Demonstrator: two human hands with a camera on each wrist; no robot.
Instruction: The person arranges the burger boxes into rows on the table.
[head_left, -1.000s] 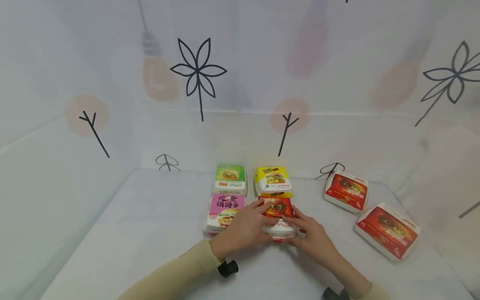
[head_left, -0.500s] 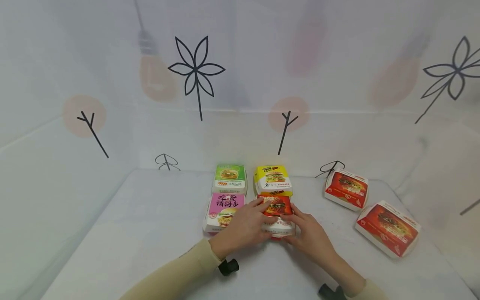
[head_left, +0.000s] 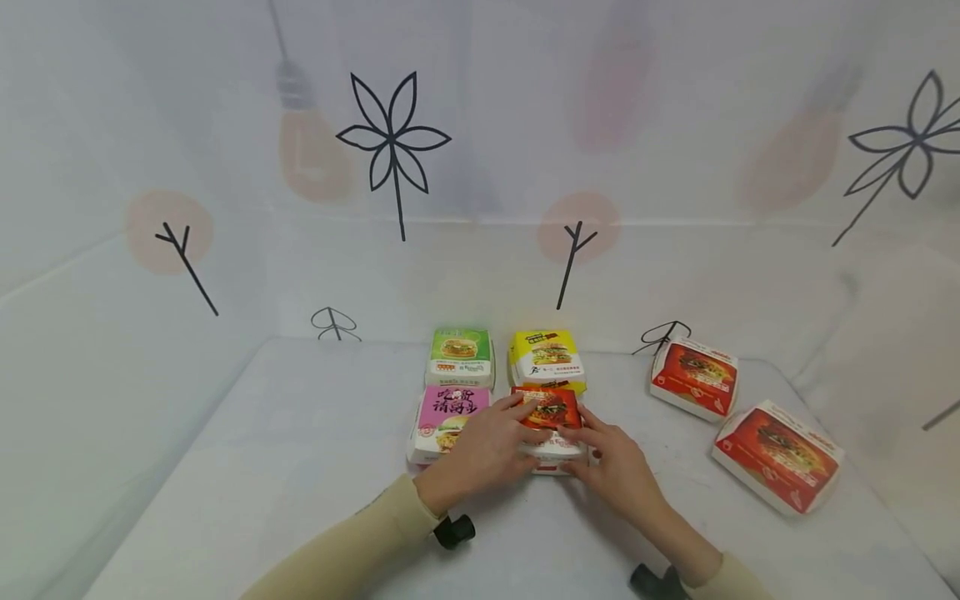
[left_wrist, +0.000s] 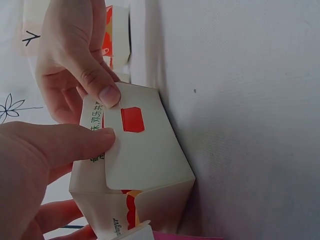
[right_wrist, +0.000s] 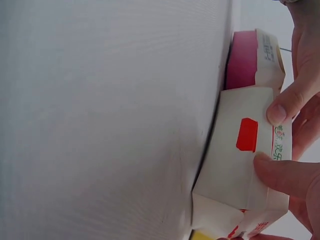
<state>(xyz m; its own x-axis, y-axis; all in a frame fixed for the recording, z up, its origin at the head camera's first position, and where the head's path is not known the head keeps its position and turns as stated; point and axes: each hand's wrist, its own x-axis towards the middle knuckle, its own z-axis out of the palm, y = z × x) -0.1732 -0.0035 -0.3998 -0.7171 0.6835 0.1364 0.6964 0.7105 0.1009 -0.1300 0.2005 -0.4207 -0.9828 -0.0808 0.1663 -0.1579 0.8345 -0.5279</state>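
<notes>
In the head view both hands hold a red-and-white burger box (head_left: 553, 410) at the front right of a block of boxes. My left hand (head_left: 483, 450) lies over its left side, fingers on the lid. On the right side my right hand (head_left: 618, 471) grips it. Both thumbs press the white front face (left_wrist: 150, 157) by a red tab (left_wrist: 133, 120), as the left wrist view shows. To the left sits a pink burger box (head_left: 442, 417), partly behind my left hand. A yellow burger box (head_left: 549, 358) is right behind the held one, and a green burger box (head_left: 461, 354) stands behind the pink one.
Two more red burger boxes, one farther back (head_left: 693, 379) and one nearer (head_left: 778, 457), lie at an angle on the right. The white cloth (head_left: 300, 467) covers the table and rises as a patterned backdrop (head_left: 480, 275) behind the boxes.
The held red box has slid slightly left, closer to the pink box, with both hands moving along. The other boxes stay put; the head view has shifted a little.
</notes>
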